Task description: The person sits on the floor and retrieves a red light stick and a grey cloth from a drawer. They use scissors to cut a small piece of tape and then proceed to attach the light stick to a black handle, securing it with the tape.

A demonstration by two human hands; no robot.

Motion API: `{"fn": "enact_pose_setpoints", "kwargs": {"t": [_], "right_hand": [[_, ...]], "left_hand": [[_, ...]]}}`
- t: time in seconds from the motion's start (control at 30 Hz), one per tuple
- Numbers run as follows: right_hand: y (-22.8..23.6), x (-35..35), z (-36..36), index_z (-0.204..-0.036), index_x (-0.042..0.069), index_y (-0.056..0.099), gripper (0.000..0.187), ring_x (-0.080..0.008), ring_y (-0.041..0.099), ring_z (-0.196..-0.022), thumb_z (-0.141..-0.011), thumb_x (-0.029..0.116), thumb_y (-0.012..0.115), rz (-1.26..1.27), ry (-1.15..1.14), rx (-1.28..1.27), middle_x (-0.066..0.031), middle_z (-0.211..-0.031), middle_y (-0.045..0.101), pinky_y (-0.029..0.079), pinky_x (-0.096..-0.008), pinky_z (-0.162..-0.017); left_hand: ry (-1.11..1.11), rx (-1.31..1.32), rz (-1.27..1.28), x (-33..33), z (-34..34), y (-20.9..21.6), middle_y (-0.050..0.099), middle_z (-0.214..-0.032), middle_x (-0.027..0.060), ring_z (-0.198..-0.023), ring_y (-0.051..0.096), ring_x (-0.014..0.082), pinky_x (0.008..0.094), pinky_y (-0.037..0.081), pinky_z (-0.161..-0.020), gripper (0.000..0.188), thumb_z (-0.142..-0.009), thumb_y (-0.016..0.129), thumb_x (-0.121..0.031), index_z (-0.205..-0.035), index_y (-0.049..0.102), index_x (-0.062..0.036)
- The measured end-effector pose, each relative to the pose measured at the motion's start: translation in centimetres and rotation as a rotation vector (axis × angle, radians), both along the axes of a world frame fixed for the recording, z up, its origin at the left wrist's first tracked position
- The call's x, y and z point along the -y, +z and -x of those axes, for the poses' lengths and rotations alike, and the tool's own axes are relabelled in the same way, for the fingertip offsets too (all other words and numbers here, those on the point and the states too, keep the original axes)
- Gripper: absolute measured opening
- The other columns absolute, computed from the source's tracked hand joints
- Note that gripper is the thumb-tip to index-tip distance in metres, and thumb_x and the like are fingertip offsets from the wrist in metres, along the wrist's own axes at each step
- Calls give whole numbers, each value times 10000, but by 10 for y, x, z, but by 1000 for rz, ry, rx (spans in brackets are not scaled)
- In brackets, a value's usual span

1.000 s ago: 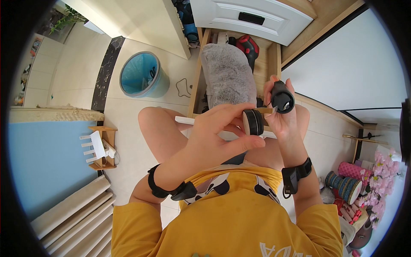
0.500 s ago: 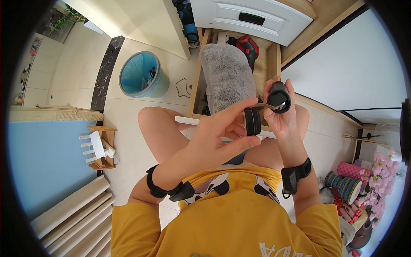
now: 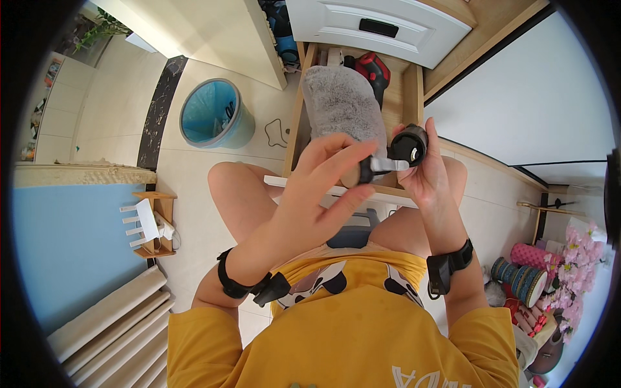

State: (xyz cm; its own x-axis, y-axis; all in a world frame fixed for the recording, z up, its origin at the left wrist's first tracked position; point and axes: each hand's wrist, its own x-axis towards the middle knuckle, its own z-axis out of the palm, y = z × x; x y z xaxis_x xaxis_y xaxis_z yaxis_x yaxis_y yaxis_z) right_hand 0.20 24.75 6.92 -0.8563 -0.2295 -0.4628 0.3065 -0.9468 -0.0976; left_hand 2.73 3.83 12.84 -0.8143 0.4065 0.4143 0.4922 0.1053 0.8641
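Note:
My right hand [image 3: 428, 168] is closed round a black cylinder [image 3: 410, 143] with an open mouth that faces up at me. A light spot shows inside the mouth. My left hand [image 3: 326, 187] pinches a small black round cap [image 3: 366, 171] between thumb and fingers, just left of the cylinder. From the cap a pale, blurred strip [image 3: 389, 165] reaches to the cylinder's rim; whether it is fixed to both I cannot tell. Both hands are above the front edge of a pulled-out wooden drawer [image 3: 414, 90].
In the drawer lie a grey plush bundle [image 3: 343, 107] and a red and black tool [image 3: 373, 70]. A blue-lined bin [image 3: 218, 115] stands left of it, with a thin dark loop [image 3: 277, 132] on the floor between. A white drawer front [image 3: 381, 29] juts out above.
My left hand has turned the cap, so its edge no longer faces me as before. The cylinder has shifted slightly left and tilted in my right hand.

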Motion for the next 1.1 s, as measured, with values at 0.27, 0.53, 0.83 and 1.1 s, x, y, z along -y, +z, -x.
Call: {"fn": "enact_pose_setpoints", "kwargs": {"t": [0.27,0.53,0.83,1.1], "right_hand": [[7,6,-2,-902,77,489,337,-152,604,-792,-781,376,589,-225,57,27,-61,-846,590,526,-244,-700],[10,11,-3,-931,38,455,400,-169,603,-795,-803,406,548,-424,29,-17,-78,-862,572,532,-272,-711],[22,26,-7,-939,23,430,423,-186,599,-825,-808,410,538,-559,-26,4,-84,-871,555,536,-288,-707],[16,30,-11,-908,8,445,414,-207,609,-809,-809,399,541,-574,-21,41,-88,-839,551,552,-287,-653]], "left_hand": [[76,-379,122,-9,5,-1,479,-1074,134,-902,511,247,286,453,-692,566,-604,714,-48,-1126,493,-25],[56,-358,181,-9,6,-4,505,-1057,116,-873,527,260,319,455,-718,521,-606,702,-36,-1094,520,-36],[148,-264,262,-8,14,-13,551,-1037,106,-904,540,263,317,453,-742,502,-601,709,-46,-1072,538,-46],[139,-205,239,-6,12,-20,559,-1024,115,-889,557,261,309,469,-722,494,-592,730,-79,-1050,547,-44]]}}
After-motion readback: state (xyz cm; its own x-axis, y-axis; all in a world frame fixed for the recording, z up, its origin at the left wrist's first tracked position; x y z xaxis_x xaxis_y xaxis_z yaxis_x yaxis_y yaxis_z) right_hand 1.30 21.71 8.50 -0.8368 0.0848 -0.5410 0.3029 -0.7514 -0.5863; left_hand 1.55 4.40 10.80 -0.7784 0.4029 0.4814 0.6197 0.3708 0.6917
